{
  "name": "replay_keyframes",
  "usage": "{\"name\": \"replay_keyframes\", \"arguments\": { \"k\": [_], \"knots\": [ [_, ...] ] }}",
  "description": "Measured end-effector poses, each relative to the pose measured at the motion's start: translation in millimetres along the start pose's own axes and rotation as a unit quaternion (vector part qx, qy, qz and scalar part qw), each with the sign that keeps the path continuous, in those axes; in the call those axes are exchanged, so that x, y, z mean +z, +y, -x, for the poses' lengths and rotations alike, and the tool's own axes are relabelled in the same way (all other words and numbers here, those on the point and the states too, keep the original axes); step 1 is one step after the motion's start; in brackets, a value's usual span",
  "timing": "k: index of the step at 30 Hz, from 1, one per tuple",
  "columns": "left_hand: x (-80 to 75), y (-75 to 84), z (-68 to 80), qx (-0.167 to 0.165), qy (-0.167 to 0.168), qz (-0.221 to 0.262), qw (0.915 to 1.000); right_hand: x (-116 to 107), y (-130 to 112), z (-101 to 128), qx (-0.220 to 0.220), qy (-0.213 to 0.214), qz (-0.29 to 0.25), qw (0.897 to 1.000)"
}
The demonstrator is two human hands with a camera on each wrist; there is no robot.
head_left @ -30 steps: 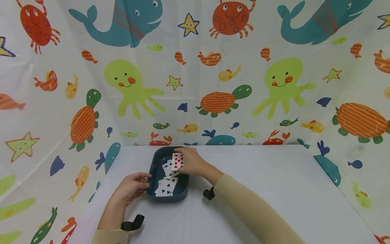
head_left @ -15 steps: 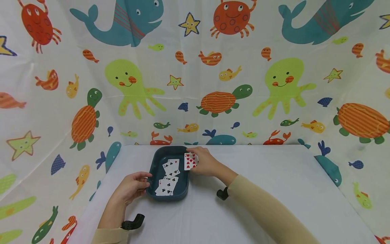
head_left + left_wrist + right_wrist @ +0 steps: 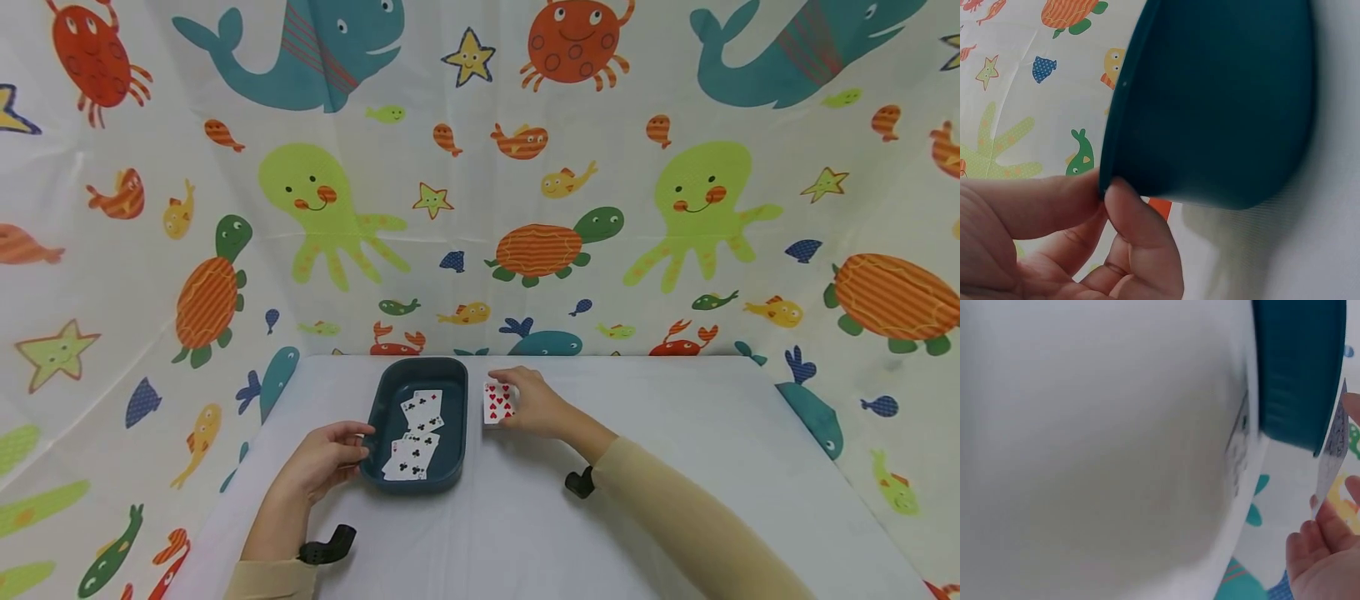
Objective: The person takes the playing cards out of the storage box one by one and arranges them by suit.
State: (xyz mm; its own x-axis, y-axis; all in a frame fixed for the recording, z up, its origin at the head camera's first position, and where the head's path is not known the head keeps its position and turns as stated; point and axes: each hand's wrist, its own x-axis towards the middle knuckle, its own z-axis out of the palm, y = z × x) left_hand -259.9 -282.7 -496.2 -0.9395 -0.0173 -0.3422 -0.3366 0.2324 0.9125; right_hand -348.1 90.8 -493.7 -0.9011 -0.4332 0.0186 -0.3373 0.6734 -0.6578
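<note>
A dark teal plastic tray [image 3: 452,450] stands on the table with several playing cards [image 3: 412,458] spread face up inside, mostly clubs. My left hand [image 3: 324,462] pinches the tray's left rim between thumb and fingers; the left wrist view shows the thumb and fingers [image 3: 1144,240] on either side of the rim. Just right of the tray, my right hand [image 3: 536,404] holds a playing card [image 3: 498,403] with red hearts facing up. From the right wrist view, that card's patterned back [image 3: 1337,434] shows above the table, gripped at its ends.
White cloth covers the table [image 3: 675,467]. Low beside the tray in the right wrist view lies a flat patterned thing [image 3: 1237,453], seen nearly edge-on. A sea-animal printed curtain [image 3: 480,175] hangs behind and at the sides.
My right hand has carried the hearts card from above the tray, over its right rim, to the table's side right of it. The left hand stays on the rim.
</note>
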Motion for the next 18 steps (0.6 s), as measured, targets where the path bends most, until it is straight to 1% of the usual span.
{"name": "replay_keyframes", "arguments": {
  "k": [5,11,18],
  "knots": [
    [0.1,0.1,0.7,0.0,0.001,0.0,1.0,-3,17,7,0.013,-0.002,0.01,1.0],
    [0.5,-0.1,0.9,0.0,0.001,0.0,1.0,-5,38,12,0.04,-0.006,0.023,0.999],
    [1.0,-0.2,1.2,-0.001,0.003,0.003,1.0,-9,51,14,0.056,-0.014,0.028,0.998]
  ]
}}
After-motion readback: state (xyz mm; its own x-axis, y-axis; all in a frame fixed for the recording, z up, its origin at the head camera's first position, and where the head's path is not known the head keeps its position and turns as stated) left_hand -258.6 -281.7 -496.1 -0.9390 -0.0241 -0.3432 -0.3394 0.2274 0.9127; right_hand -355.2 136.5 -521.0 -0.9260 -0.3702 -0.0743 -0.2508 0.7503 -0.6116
